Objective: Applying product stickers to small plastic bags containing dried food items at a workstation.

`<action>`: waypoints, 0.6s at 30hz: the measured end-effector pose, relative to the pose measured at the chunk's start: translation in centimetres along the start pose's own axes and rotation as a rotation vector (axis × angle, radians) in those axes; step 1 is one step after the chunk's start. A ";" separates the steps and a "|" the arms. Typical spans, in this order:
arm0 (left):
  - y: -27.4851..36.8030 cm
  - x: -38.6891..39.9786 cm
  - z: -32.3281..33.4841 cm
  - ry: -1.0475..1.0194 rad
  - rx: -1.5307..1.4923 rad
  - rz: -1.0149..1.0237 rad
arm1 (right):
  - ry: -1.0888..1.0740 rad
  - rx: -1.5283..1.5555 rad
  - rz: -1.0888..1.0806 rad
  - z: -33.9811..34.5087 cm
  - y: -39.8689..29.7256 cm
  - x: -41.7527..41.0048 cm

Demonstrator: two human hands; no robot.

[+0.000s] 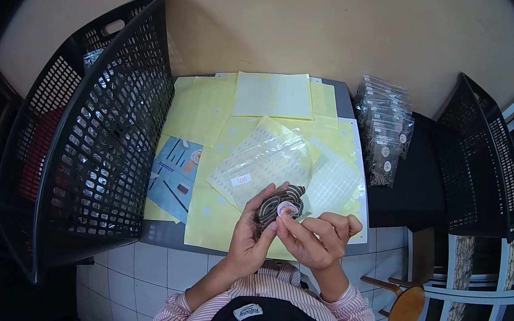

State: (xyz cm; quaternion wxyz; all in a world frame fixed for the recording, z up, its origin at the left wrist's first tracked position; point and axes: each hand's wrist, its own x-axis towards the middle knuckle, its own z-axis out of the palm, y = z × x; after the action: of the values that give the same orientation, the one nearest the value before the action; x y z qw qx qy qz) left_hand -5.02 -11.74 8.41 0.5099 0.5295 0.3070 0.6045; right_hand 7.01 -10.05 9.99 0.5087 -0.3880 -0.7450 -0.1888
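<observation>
My left hand (252, 236) grips a clear plastic bag (276, 155) by its filled end, where striped dark and light contents (272, 210) show through the film. The bag's flat end, with a small price label (241, 180), reaches up and away over the sheets. Against the filled part, the fingertips of my right hand (317, 238) pinch a round white sticker (287, 209) with an orange and red print. Whether the sticker is fully stuck down cannot be told. Yellow sticker backing sheets (209, 202) lie under both hands.
A large black plastic basket (111, 144) holding shiny packets stands at the left. Filled bags overlap in a row (386, 127) at the right on a black surface (406, 187), beside another black basket (479, 171). A blue printed sheet (174, 175) lies left; a wooden stool (406, 309) stands lower right.
</observation>
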 end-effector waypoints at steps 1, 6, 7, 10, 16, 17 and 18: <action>-0.1 0.0 0.0 0.001 -0.004 0.005 | 0.000 0.001 0.000 0.0 0.0 0.0; 0.0 0.2 -0.1 0.008 0.009 -0.001 | -0.009 0.041 0.030 0.3 0.2 0.3; -0.1 0.2 -0.2 0.009 0.013 0.004 | -0.008 0.041 0.030 0.4 0.2 0.3; 0.0 0.3 -0.2 0.002 0.026 0.012 | 0.008 0.081 0.059 0.5 0.3 0.4; -0.1 0.3 -0.5 -0.002 0.045 0.010 | -0.025 0.144 0.122 0.7 0.2 0.6; -0.1 0.3 -0.5 -0.007 0.044 0.008 | -0.038 0.155 0.131 0.7 0.3 0.6; 0.0 0.3 -0.5 -0.008 0.044 0.009 | -0.051 0.166 0.139 0.7 0.3 0.6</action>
State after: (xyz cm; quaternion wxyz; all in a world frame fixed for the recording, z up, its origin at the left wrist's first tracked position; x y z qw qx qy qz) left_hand -5.46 -11.32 8.36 0.4966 0.5442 0.3159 0.5978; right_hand 6.70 -9.15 10.26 0.5318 -0.4002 -0.7420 -0.0807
